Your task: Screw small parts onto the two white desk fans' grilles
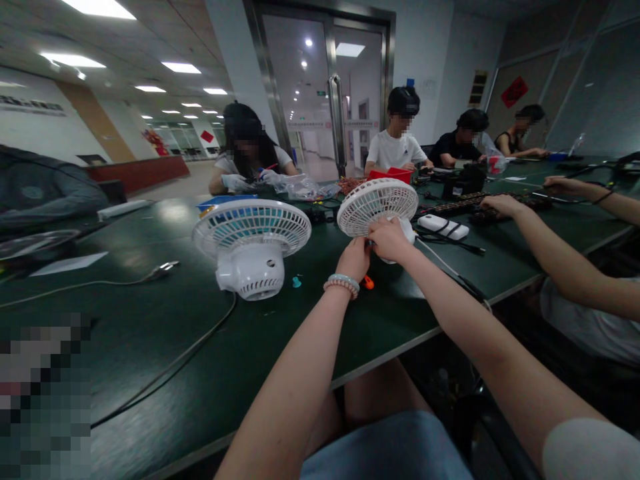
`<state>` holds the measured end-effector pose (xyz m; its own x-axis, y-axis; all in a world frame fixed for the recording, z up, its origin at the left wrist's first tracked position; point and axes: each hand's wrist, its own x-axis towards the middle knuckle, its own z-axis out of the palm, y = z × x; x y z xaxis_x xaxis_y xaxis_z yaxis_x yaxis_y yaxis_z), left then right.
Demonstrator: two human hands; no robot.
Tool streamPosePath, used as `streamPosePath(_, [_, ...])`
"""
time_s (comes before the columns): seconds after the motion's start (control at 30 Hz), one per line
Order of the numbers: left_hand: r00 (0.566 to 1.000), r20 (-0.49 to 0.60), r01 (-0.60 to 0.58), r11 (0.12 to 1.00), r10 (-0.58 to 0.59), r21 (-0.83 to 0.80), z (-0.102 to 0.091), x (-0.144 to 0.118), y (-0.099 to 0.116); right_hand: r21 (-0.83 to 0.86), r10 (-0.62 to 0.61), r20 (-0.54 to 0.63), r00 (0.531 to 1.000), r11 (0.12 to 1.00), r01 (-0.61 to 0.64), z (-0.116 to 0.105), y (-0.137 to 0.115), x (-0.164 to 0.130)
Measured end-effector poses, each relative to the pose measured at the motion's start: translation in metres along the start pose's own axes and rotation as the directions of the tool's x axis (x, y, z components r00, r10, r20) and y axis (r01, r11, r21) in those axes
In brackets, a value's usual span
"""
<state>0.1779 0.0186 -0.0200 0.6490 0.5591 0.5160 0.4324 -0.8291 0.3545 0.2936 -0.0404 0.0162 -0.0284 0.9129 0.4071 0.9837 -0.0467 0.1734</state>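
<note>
Gripping a small white plastic fan [377, 205] with a round slatted grille, both hands meet at its base: the left hand [354, 259], beaded bracelet at the wrist, pinches underneath, and the right hand [389, 240] wraps the body. It stands near the dark green table's [150, 333] front edge, beside a second white fan [251, 243].

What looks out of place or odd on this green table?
A white fan lies face-up on its back, cord trailing, not standing. Both hands, left hand and right hand, grip a second fan, tilted. Small orange bit and teal bit lie loose.
</note>
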Motion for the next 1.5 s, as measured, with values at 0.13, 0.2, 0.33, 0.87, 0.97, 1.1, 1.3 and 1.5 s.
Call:
streamPosePath(0.13, [0.999, 0.03, -0.036, 0.999, 0.035, 0.013, -0.005, 0.0, -0.01, -0.01, -0.009, 0.008, 1.0, 1.0, 0.009, 0.0, 0.0, -0.001])
streamPosePath(0.2, [1.0, 0.016, 0.003, 0.999, -0.004, 0.049, -0.008, 0.001, -0.019, -0.011, -0.02, 0.011, 1.0, 1.0, 0.02, -0.001, 0.0, -0.002])
streamPosePath(0.33, [0.992, -0.006, 0.128, 0.985, -0.128, 0.115, -0.012, 0.0, -0.038, -0.007, -0.03, 0.0, 1.0, 1.0, 0.03, 0.0, 0.001, -0.002])
streamPosePath(0.87, [0.959, 0.262, 0.031, 0.957, -0.11, 0.287, -0.041, -0.016, -0.048, -0.017, -0.028, 0.003, 1.0, 0.999, 0.028, 0.004, 0.003, -0.001])
streamPosePath(0.97, [0.937, 0.339, -0.019, 0.959, -0.081, 0.281, -0.043, -0.016, -0.052, -0.023, -0.027, 0.013, 1.0, 0.999, 0.027, 0.004, 0.003, -0.001])
streamPosePath(1.1, [0.91, 0.409, -0.047, 0.961, -0.072, 0.274, -0.042, -0.014, -0.053, -0.035, -0.021, 0.009, 1.0, 0.999, 0.021, 0.003, 0.002, -0.001])
streamPosePath(1.3, [0.928, 0.366, -0.032, 0.96, -0.074, 0.277, -0.038, -0.011, -0.051, -0.031, -0.018, -0.008, 1.0, 0.999, 0.018, 0.003, 0.002, -0.001])
streamPosePath(1.5, [0.975, 0.21, 0.013, 0.964, -0.071, 0.266, -0.035, -0.011, -0.048, -0.034, -0.015, 0.012, 1.0, 0.999, 0.015, 0.002, 0.002, -0.001])
